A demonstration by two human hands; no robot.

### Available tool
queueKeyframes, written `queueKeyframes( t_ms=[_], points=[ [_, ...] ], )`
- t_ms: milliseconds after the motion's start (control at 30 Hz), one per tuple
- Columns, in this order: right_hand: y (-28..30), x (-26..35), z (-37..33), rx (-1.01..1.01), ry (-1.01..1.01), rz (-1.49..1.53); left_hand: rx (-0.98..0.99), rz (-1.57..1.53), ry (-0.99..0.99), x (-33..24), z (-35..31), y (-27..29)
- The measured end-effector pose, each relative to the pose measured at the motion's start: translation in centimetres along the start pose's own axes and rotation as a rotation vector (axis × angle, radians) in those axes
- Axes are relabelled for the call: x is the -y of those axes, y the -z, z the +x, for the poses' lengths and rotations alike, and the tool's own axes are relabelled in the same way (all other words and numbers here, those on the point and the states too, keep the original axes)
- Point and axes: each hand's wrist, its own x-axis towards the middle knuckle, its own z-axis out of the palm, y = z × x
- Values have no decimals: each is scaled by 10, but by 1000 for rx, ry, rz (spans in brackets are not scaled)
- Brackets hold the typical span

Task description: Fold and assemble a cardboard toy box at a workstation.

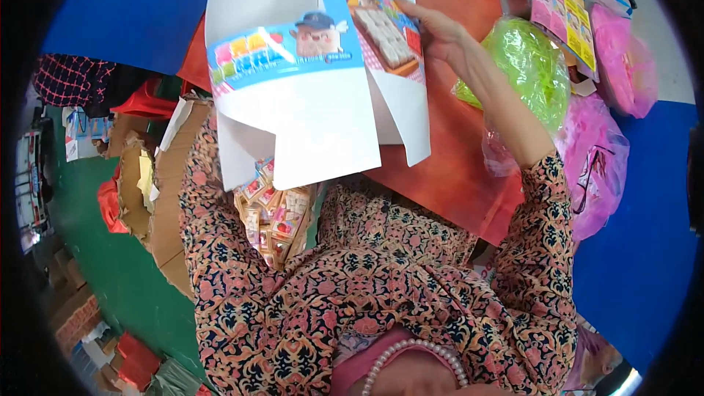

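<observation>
A printed carton (323, 128) is raised in front of me, with white flaps spread at the upper and lower ends. Blue panels with a cartoon figure and a picture of white sweets wrap its middle. My right hand (442, 35) grips its right side, thumb on the printed face and fingers mostly behind. The carton hides my left hand; only the left sleeve shows, running up behind its lower left edge. Below the carton, by my left arm, lie many small wrapped sweets (279, 216), partly covered by a flap and my sleeve.
A red-topped table (455, 169) extends under the carton. At its right are a green plastic bag (529, 66), pink plastic bags (598, 169) and pink-and-yellow printed card (565, 11). An open cardboard box (172, 198) stands at my left, near a red stool (150, 101).
</observation>
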Motion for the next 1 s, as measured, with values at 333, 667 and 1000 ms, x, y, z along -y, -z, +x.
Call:
queueKeyframes(
  t_ms=[333, 667, 1000],
  points=[
    [-12, -15, 12, -27, -13, -105, -20, -58, -279, -26, -29, 4],
    [23, -16, -34, 122, 215, -124, 589, 1402, -1064, -3, -17, -64],
    [8, 32, -70, -136, 467, -302, 477, 868, -1237, 18, 6, -73]
  ],
)
